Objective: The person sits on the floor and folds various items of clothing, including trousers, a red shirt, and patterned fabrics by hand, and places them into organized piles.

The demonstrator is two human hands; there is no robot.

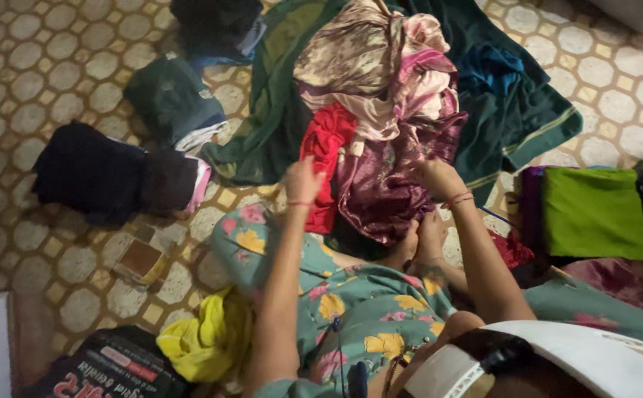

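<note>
Tiled floor (56, 74); maroon cloth (380, 195) seemingly under hands (439, 177)

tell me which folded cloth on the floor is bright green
The green folded cloth at the right edge, beside the pile. The other folded bundles, at the upper left, are dark.

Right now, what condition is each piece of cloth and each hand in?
Left hand: gripping the red cloth.
Right hand: gripping the maroon cloth.
Clothes pile: crumpled, unfolded.
Green cloth: folded flat.
Black bundle: folded.
Dark green bundle: rolled up.
Yellow cloth: crumpled.
</note>
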